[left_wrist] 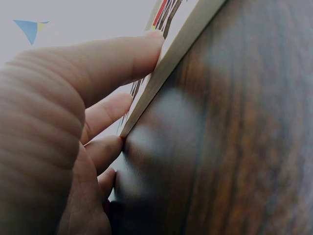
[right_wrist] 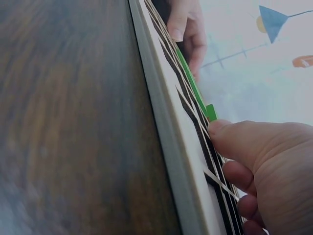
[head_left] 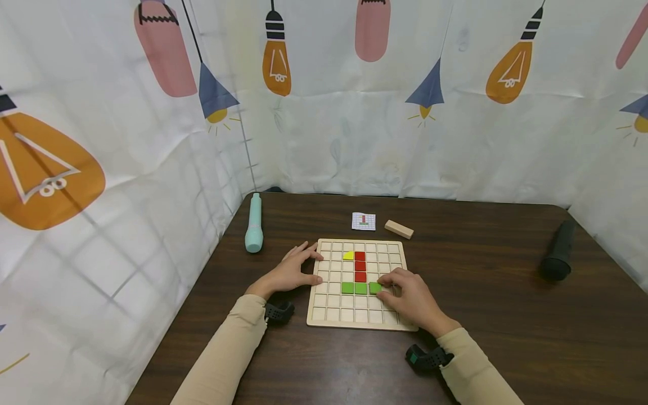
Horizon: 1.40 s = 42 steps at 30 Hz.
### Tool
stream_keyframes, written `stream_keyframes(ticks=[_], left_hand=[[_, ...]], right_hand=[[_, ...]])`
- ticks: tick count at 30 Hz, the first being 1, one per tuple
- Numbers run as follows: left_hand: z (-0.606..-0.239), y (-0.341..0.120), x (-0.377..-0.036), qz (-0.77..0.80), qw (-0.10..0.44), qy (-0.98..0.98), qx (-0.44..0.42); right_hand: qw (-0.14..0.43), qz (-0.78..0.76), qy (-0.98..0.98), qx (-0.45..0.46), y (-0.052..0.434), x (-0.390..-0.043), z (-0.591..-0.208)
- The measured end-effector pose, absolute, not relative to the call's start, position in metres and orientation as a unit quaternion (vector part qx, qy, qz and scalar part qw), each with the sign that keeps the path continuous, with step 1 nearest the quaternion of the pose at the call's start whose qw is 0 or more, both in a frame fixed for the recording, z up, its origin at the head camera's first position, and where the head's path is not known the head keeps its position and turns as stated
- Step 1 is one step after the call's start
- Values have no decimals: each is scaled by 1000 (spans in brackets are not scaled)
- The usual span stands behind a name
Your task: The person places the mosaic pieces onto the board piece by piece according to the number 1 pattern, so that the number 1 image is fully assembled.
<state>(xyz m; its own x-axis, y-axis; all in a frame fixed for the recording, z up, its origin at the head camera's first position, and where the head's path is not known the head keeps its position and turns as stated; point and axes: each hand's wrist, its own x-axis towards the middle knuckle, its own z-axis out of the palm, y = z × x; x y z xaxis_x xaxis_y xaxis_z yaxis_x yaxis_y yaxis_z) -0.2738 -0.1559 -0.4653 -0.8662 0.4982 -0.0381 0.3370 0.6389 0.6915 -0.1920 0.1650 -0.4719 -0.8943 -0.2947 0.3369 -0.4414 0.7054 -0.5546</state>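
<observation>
My right hand (head_left: pixel 412 298) pinches a green square tile (head_left: pixel 375 288) on the gridded wooden board (head_left: pixel 324 315); my left hand (head_left: pixel 291 273), fingers spread, steadies its edge.

Counted on table (head_left: pixel 481 315): one grid board (head_left: pixel 324 315), one pattern card (head_left: pixel 363 221), one plain wooden block (head_left: pixel 399 229), one mint cylinder (head_left: pixel 253 223), one black cylinder (head_left: pixel 558 251). On board: three red tiles (head_left: pixel 360 266), three green tiles (head_left: pixel 354 288), one yellow tile (head_left: pixel 348 255). Two hands: left hand (head_left: pixel 291 272), right hand (head_left: pixel 411 297).
</observation>
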Motion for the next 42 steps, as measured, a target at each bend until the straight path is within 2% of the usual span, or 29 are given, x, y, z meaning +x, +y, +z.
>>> stream_keyframes(ticks=[11,25,42], left_hand=[[-467,-156,-272,362,120,895,233],[-468,-154,-271,362,119,894,237],[-473,-163,-269,370,121,895,219]], right_hand=[[99,335,-918,190,165,-191,-474],[119,339,-913,191,167,-190,-479],[121,410,-888,169,179,-206,-478]])
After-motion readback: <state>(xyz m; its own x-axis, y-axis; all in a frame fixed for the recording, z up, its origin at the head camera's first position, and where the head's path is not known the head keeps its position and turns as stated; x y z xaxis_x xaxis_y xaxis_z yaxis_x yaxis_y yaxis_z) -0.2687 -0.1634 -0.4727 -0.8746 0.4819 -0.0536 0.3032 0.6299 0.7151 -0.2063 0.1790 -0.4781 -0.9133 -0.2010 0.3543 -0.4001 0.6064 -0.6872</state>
